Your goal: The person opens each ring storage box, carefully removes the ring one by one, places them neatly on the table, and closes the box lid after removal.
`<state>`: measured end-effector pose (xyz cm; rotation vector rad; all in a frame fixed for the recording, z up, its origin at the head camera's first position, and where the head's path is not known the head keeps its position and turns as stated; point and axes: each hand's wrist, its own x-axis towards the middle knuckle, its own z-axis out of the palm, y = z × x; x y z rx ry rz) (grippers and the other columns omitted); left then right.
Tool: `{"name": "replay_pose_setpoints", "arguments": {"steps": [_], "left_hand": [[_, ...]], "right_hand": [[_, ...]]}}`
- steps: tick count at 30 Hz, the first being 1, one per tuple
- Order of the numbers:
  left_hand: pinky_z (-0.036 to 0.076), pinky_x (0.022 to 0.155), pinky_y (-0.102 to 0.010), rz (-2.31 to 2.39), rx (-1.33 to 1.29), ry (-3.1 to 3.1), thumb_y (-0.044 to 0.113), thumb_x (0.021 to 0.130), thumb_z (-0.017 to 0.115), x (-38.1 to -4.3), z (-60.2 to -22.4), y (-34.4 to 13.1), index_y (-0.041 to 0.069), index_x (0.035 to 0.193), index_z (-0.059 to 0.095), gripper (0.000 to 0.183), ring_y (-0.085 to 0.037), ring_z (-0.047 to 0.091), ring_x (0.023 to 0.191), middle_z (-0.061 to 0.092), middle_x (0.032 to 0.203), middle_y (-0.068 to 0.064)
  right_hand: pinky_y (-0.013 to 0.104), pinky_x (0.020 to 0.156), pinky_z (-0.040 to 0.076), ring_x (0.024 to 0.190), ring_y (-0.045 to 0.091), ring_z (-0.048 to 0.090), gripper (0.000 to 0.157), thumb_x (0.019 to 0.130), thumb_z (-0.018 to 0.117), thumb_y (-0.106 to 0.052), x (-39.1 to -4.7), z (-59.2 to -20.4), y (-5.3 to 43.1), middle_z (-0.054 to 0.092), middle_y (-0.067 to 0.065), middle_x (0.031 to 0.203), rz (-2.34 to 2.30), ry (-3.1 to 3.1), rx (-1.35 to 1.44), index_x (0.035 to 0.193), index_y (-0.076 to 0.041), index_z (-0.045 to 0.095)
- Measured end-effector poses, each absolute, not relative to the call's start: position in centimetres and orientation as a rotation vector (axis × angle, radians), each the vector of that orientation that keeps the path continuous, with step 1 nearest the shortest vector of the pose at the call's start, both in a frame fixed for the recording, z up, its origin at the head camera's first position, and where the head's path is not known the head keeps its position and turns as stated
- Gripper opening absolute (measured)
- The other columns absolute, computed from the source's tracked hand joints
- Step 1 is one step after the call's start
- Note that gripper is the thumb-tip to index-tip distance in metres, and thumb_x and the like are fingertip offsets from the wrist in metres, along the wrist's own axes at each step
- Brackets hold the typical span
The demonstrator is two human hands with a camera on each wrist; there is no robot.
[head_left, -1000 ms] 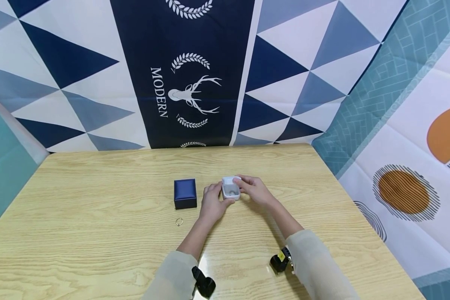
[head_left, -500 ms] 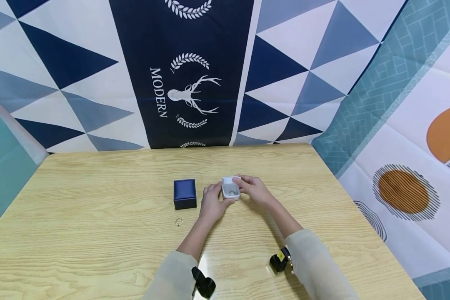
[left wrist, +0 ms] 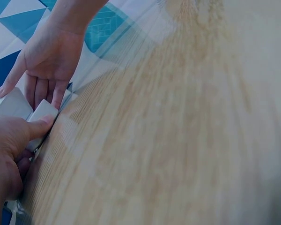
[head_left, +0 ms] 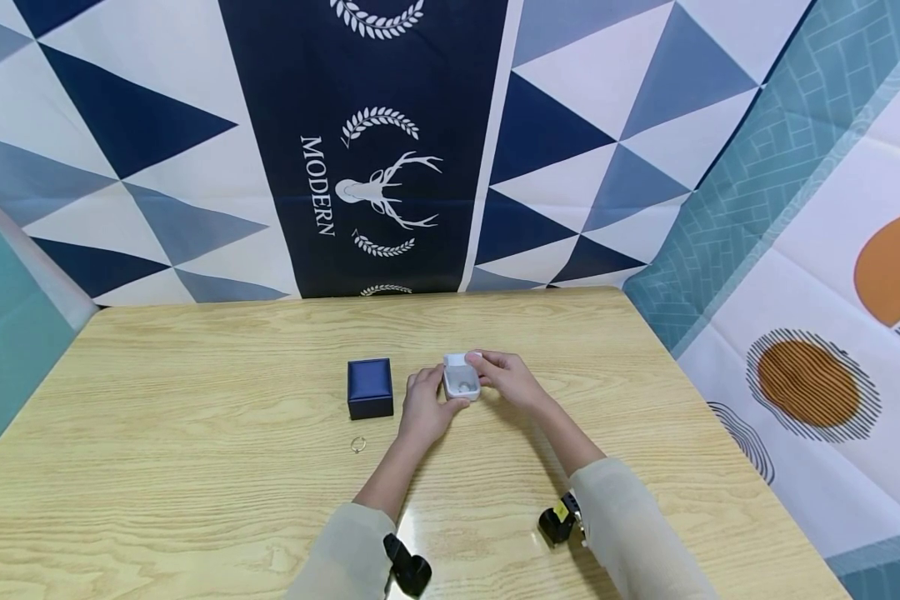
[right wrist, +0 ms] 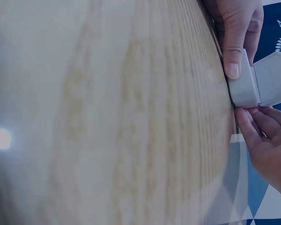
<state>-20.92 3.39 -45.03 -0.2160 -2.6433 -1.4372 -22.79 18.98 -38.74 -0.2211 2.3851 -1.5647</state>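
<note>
A small white ring box (head_left: 461, 376) stands with its lid raised on the table, between both hands. Inside it a tiny ring-like shape shows, too small to make out well. My left hand (head_left: 426, 407) grips the base from the left, its thumb across the front, as the right wrist view of the box (right wrist: 243, 89) also shows. On the other side, my right hand (head_left: 512, 381) holds the raised lid (left wrist: 11, 107), thumb against it and the other fingers behind and beside the box. A thin gold-coloured ring (head_left: 358, 444) lies on the table, left of my left forearm.
A closed dark blue box (head_left: 370, 388) sits just left of my left hand, behind the loose ring. The wooden table (head_left: 195, 467) ends at a patterned cloth backdrop (head_left: 570, 150). Black wrist cameras (head_left: 407, 567) sit on both sleeves.
</note>
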Motion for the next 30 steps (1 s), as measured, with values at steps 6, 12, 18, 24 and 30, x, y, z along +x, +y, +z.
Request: {"name": "replay_pose_setpoints", "arguments": {"steps": [6, 12, 18, 24, 30], "left_hand": [[0.039, 0.102, -0.043, -1.445, -0.212, -2.645, 0.022, 0.076, 0.077, -20.9, -45.1, 3.4, -0.004, 0.133, 0.048, 0.069, -0.030, 0.044, 0.121, 0.055, 0.126, -0.016], [0.039, 0.103, -0.043, -1.454, -0.204, -2.647, 0.023, 0.076, 0.077, -20.9, -45.2, 3.4, -0.004, 0.134, 0.048, 0.070, -0.030, 0.044, 0.122, 0.055, 0.127, -0.016], [0.039, 0.104, -0.042, -1.459, -0.202, -2.654, 0.023, 0.077, 0.076, -20.9, -45.0, 3.4, -0.004, 0.134, 0.047, 0.069, -0.030, 0.043, 0.122, 0.055, 0.127, -0.016], [0.039, 0.103, -0.042, -1.463, -0.201, -2.661, 0.023, 0.077, 0.076, -20.9, -45.0, 3.4, -0.004, 0.134, 0.047, 0.069, -0.030, 0.043, 0.122, 0.055, 0.127, -0.016], [0.040, 0.102, -0.042, -1.459, -0.200, -2.663, 0.022, 0.077, 0.076, -20.9, -45.0, 3.4, -0.003, 0.133, 0.048, 0.068, -0.030, 0.044, 0.121, 0.055, 0.127, -0.016]], "right_hand": [[0.042, 0.098, 0.046, 0.112, 0.036, 0.058, 0.053, 0.099, 0.045, -0.032, -22.9, -38.8, 18.9, 0.055, 0.027, 0.127, -1.577, 2.376, -0.214, 0.133, 0.008, 0.045], [0.041, 0.097, 0.047, 0.110, 0.035, 0.060, 0.054, 0.099, 0.045, -0.033, -22.9, -38.7, 18.8, 0.056, 0.027, 0.125, -1.572, 2.384, -0.191, 0.134, 0.008, 0.045], [0.039, 0.095, 0.049, 0.107, 0.032, 0.061, 0.053, 0.099, 0.046, -0.032, -23.1, -38.8, 18.6, 0.058, 0.027, 0.122, -1.575, 2.388, -0.167, 0.132, 0.009, 0.046], [0.036, 0.091, 0.052, 0.100, 0.025, 0.064, 0.055, 0.097, 0.049, -0.035, -24.4, -40.6, 19.1, 0.061, 0.025, 0.118, -1.592, 2.402, -0.140, 0.131, 0.008, 0.048], [0.030, 0.084, 0.054, 0.095, 0.021, 0.066, 0.066, 0.093, 0.050, -0.047, -24.8, -41.7, 19.4, 0.065, 0.023, 0.112, -1.615, 2.427, -0.178, 0.130, 0.008, 0.049]]}}
